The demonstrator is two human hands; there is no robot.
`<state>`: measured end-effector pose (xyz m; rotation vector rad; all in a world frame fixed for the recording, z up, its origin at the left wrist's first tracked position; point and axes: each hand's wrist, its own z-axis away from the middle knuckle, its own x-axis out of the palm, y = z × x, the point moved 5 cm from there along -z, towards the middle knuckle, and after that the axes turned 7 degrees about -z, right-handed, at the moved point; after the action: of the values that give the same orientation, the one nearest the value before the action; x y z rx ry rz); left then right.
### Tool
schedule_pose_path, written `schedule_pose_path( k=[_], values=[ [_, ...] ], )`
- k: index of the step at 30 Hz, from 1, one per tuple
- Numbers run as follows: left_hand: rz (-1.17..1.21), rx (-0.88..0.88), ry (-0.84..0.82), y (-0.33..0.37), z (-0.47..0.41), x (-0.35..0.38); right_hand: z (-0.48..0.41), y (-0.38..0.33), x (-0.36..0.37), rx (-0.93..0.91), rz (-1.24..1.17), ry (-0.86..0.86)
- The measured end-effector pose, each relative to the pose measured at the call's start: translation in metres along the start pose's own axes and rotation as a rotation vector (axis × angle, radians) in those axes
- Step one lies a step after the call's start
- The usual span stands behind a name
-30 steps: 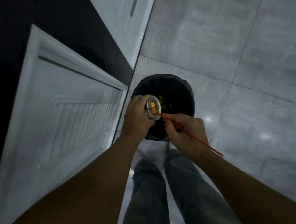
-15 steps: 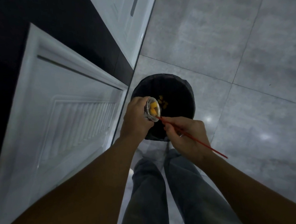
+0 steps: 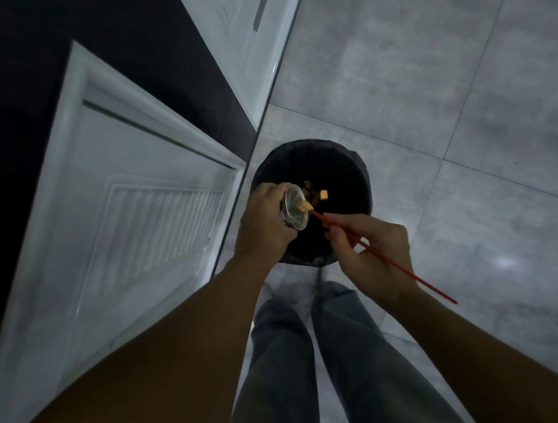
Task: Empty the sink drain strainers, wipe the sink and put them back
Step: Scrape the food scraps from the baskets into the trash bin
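My left hand (image 3: 262, 226) grips a round metal sink strainer (image 3: 294, 210), tipped on its side with its mouth facing right over a black-lined trash bin (image 3: 360, 182). A yellow food chunk (image 3: 304, 206) sits at the strainer's rim. Another yellow chunk (image 3: 323, 194) is in the air over the bin, and small yellow bits (image 3: 308, 187) lie inside it. My right hand (image 3: 371, 253) pinches a thin red stick (image 3: 386, 260), whose tip touches the chunk at the strainer's mouth.
An open white cabinet door (image 3: 127, 220) stands close on the left, with dark cabinet space behind it. A second white door (image 3: 244, 25) is at the top. Grey floor tiles (image 3: 445, 73) spread to the right. My legs in grey trousers (image 3: 321, 362) stand just below the bin.
The strainer has tipped further on its side. The stick has pushed yellow chunks out to the rim, and one piece has dropped free over the bin.
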<state>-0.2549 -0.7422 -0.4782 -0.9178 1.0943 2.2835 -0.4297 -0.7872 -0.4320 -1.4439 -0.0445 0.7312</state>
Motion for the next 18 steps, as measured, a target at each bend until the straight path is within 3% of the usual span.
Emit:
schedule_pose_path(
  k=[4,10,18],
  values=[
    [0.009,0.003,-0.011,0.004,0.001,0.003,-0.002,0.0,0.016,0.048,0.011,-0.089],
    [-0.015,-0.035,-0.019,0.002,0.004,0.003,0.006,0.015,-0.001,0.145,0.011,0.059],
    [0.068,-0.129,-0.002,0.004,0.017,0.003,0.019,0.016,-0.03,0.177,0.039,0.085]
  ],
)
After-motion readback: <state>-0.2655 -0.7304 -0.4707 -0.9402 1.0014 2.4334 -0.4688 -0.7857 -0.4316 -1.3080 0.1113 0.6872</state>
